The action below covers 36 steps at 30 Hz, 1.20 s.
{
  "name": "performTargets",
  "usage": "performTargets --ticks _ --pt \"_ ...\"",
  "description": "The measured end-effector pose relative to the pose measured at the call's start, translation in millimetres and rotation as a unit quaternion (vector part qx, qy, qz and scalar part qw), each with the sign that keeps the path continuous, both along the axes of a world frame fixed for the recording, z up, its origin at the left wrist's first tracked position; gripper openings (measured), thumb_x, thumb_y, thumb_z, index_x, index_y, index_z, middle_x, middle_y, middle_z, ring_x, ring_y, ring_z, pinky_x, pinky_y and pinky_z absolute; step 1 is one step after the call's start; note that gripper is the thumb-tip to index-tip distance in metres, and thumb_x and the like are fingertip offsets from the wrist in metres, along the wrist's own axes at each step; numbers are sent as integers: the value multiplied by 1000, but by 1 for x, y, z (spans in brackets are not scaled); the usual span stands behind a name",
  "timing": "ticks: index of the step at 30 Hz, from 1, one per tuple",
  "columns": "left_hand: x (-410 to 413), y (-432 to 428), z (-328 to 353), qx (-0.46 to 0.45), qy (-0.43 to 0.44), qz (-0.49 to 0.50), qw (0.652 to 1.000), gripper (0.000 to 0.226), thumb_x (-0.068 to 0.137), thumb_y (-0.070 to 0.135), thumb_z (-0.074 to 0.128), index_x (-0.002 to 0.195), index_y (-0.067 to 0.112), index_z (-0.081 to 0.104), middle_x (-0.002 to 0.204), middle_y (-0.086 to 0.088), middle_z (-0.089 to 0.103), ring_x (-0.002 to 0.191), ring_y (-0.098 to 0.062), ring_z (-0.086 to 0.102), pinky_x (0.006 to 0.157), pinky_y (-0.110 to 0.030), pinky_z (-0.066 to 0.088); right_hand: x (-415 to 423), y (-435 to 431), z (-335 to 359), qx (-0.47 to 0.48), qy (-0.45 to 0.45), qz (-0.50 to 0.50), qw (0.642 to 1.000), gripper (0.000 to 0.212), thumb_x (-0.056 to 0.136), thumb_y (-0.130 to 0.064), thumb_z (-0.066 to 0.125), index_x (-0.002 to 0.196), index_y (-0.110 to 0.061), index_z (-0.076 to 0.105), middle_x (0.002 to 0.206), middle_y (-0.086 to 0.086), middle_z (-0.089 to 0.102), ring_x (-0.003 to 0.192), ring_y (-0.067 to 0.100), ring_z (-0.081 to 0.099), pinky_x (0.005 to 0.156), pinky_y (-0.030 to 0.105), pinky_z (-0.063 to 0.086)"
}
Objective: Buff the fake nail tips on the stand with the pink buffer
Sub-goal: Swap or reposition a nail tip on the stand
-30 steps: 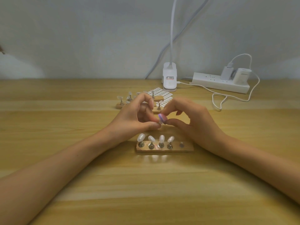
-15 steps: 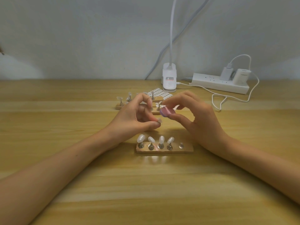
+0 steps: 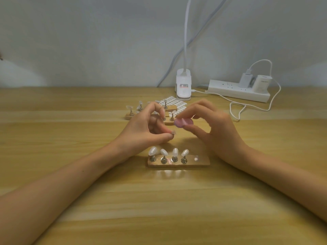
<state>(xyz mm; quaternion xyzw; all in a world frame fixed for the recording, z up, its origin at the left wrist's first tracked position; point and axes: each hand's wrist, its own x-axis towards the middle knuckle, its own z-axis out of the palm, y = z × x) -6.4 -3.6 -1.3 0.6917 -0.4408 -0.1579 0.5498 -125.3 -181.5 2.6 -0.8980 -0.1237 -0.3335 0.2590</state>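
Both bare forearms reach in from the lower corners of the view and converge toward its middle; the left grip is turned thumb side up, its index finger arched high and curled over, its thumb stretched rightward beneath; the thumb and a finger behind it pinch a small nail tip at their ends; the right grip faces it, fingers curved leftward and slightly blurred; its thumb below and fingertips above pinch the pink buffer; the two grips are near each other but do not touch.
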Motion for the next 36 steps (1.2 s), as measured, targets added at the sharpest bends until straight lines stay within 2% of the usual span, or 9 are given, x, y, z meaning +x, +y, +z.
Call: performTargets --ticks 3,9,14,17,19,22,27,31,36 --pt "1 0 0 -2 6 -3 1000 40 80 10 82 97 17 47 69 5 70 72 -17 69 78 -38 57 0 4 -3 -52 2 29 998 9 90 -6 71 99 -8 72 96 7 60 89 22 60 83 26 48" --pt "-2 4 4 -25 36 -35 998 41 75 8 83 98 18 50 80 0 74 83 -20 75 80 -27 58 -4 -19 5 3 37 -74 997 8 92 -19 71 99 -15 70 97 -4 60 89 10 59 79 14 44" --pt "-4 6 8 -65 82 -41 994 50 68 18 81 110 16 54 84 -4 76 87 -18 75 81 -22 55 -8 -22 2 -60 110 -169 978 23 85 -27 76 108 -28 71 109 -11 55 112 22 45 91 27 33" --pt "-4 6 7 -74 90 -53 992 64 68 15 82 124 17 52 87 -7 76 92 -24 75 86 -27 57 -11 -6 16 -16 50 -48 997 28 83 -18 77 108 -28 71 108 -6 60 103 12 53 86 19 43" --pt "-4 6 7 -70 90 -59 992 73 68 13 83 132 20 48 90 -6 75 94 -26 75 87 -30 58 -12 6 18 9 82 21 996 26 83 -17 76 107 -25 72 106 -4 62 100 12 58 78 20 50" --pt "-4 6 7 -63 76 -67 993 76 70 13 84 134 25 46 85 0 73 92 -26 75 87 -32 59 -11 19 18 21 104 41 994 20 84 -14 76 103 -19 75 100 -3 61 93 16 59 74 33 52" --pt "-2 6 7 -70 71 -77 992 74 72 17 79 138 25 46 87 2 73 91 -20 74 91 -33 57 -8 25 23 87 69 45 993 15 79 -27 75 85 -13 73 79 -4 69 77 14 64 65 39 51" --pt "-2 5 9 -83 79 -79 990 62 84 30 68 141 24 42 107 0 76 99 -18 73 86 -28 58 -14 14 38 71 119 10 990 33 70 -48 72 78 -16 69 70 -9 68 70 11 66 57 18 50" --pt "-1 3 8 -101 132 -38 985 50 92 45 49 134 18 47 109 -6 76 98 -24 74 79 -27 59 -39 2 42 50 204 -2 978 32 61 -47 79 70 -18 67 64 -9 69 60 6 65 60 5 45"
